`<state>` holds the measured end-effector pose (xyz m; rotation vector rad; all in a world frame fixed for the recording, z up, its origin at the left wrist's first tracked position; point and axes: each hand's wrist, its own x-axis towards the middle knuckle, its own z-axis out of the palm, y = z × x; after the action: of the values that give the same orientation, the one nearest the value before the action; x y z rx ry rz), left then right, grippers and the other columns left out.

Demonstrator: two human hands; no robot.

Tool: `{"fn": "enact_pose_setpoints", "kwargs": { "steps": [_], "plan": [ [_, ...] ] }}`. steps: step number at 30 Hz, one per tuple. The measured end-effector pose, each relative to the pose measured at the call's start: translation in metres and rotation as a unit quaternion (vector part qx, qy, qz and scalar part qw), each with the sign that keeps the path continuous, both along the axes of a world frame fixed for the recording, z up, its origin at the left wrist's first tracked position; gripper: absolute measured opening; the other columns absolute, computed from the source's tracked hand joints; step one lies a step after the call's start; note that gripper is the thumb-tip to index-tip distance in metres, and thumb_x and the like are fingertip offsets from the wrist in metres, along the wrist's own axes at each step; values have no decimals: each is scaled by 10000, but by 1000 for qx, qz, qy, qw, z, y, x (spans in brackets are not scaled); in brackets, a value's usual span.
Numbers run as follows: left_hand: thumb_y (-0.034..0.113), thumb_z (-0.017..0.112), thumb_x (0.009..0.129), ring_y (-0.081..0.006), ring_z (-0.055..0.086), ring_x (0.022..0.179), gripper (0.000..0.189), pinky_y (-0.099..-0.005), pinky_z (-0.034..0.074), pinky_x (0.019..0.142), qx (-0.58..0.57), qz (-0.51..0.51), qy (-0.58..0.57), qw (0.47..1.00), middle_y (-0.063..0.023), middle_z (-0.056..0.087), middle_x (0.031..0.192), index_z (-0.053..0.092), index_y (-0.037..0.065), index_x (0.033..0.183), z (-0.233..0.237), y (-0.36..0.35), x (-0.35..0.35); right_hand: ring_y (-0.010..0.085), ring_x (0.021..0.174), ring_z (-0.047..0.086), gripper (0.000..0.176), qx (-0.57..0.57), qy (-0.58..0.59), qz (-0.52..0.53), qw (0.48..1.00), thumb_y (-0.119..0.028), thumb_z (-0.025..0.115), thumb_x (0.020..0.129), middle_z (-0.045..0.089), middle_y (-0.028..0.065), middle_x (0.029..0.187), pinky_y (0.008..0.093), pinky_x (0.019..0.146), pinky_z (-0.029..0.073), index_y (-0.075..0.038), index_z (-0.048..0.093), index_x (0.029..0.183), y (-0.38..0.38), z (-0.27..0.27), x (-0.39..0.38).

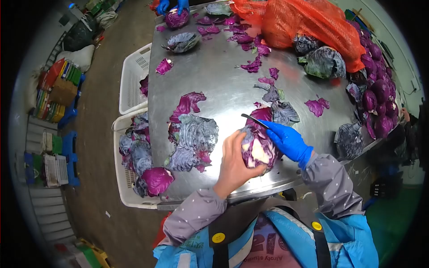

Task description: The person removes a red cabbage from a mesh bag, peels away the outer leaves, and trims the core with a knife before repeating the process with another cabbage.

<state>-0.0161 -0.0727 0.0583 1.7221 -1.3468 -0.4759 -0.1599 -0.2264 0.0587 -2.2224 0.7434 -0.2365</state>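
Observation:
My bare left hand is closed round the left side of a red cabbage on the metal table, thumb along its near edge. White cut patches show on the side of the cabbage facing me. In a blue glove, my right hand grips a knife, whose slim black end sticks out to the upper left; the rest of it is hidden. The gloved fingers are over the far right of the cabbage. Just beyond lies a greyish outer leaf. Left of my left hand is a pile of loose leaves.
White crates stand along the table's left edge, the nearer one holding leaves. Red cabbages are heaped at right, near an orange mesh sack. Across the metal table, another person's blue-gloved hands hold a cabbage.

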Motion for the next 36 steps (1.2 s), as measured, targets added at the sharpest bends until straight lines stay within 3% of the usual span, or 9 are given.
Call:
{"fn": "enact_pose_setpoints", "kwargs": {
  "steps": [9,11,17,21,23,25,31,33,36],
  "plan": [
    [292,807,575,-373,345,1203,898,-452,299,1011,0,35,-15,999,-225,364,1263,341,-9,1281,0,-16,-11,283,950,568,463,-37,-63,-22,997,-97,491,897,532,126,1053,339,827,454,-183,443,1349,38,29,-12],
    [295,803,577,-372,343,1194,901,-458,287,1011,7,47,-28,998,-227,368,1251,338,-23,1280,2,-19,-13,309,1040,562,437,31,6,-47,998,-149,496,906,529,127,1240,345,869,453,-196,464,1339,29,30,-8],
    [293,801,578,-380,352,1185,889,-455,298,1007,13,37,-22,999,-232,370,1247,350,-31,1272,4,-22,-5,327,901,620,383,-27,28,-95,995,-281,537,908,646,151,1013,353,806,478,-139,520,1263,-18,2,-13],
    [302,801,572,-386,381,1194,879,-435,330,1013,-11,-64,-31,997,-230,375,1262,370,1,1278,-4,-22,23,217,876,636,417,62,21,-62,996,-268,627,851,655,140,1008,324,792,475,-64,553,1208,-6,17,-5],
    [311,806,559,-384,374,1208,891,-433,327,1017,4,-118,-19,993,-231,382,1258,376,13,1281,-4,-23,31,202,782,629,350,150,-126,-161,967,-211,610,843,662,132,910,326,742,478,-37,585,1145,-20,-30,-14],
    [333,803,562,-396,351,1214,893,-438,332,1019,22,-152,-18,988,-229,324,1313,383,17,1285,3,-21,37,329,842,631,325,55,-32,-179,982,-245,565,826,650,189,928,383,754,484,-45,605,1080,-30,-49,-29],
    [334,818,585,-332,462,1100,911,-394,405,952,88,105,67,988,-182,343,1228,367,-16,1295,8,13,27,378,843,619,337,59,115,-133,983,-277,568,847,646,209,913,424,732,480,-43,596,1088,13,-59,-55],
    [304,802,626,-355,382,1154,896,-431,339,989,46,79,-20,996,-204,328,1220,316,-38,1296,10,15,5,400,848,612,390,150,37,-179,972,-357,571,865,649,204,901,429,732,478,-66,577,1125,16,-40,-61],
    [301,802,610,-379,334,1179,917,-447,311,1006,12,101,-21,995,-213,317,1228,300,-39,1299,2,5,-2,349,942,601,399,37,0,-131,991,-290,517,912,603,185,1081,397,778,472,-98,497,1261,19,4,-47]
  ]
}}
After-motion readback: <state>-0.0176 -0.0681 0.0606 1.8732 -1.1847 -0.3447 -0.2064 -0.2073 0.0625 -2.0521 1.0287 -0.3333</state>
